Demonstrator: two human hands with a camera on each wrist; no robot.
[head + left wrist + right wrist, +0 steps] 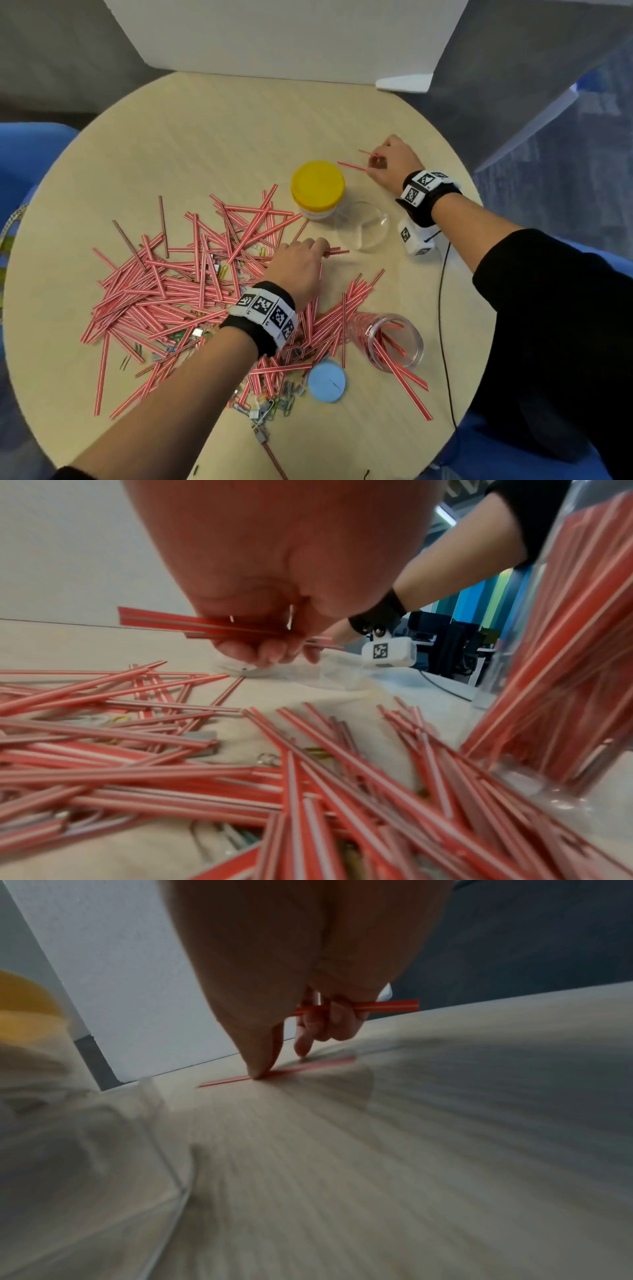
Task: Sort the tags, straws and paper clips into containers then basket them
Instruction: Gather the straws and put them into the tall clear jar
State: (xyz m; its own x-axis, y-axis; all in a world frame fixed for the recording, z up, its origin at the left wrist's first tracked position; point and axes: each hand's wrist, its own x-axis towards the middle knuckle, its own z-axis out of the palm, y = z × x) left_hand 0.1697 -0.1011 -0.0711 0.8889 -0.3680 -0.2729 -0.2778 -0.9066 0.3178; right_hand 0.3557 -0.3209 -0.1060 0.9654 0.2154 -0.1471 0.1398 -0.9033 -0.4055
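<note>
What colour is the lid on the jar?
Yellow lid, clearest in the head view.

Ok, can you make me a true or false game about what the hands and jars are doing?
1. The left hand holds a few straws. True.
2. The yellow-lidded jar lies on its side. False: it stands upright with its lid on.
3. The clear jar lies tipped over with straws inside. True.
4. The blue lid is on a jar. False: it lies flat on the table.
5. The right hand holds a paper clip. False: its fingers hold one straw and touch another.
</note>
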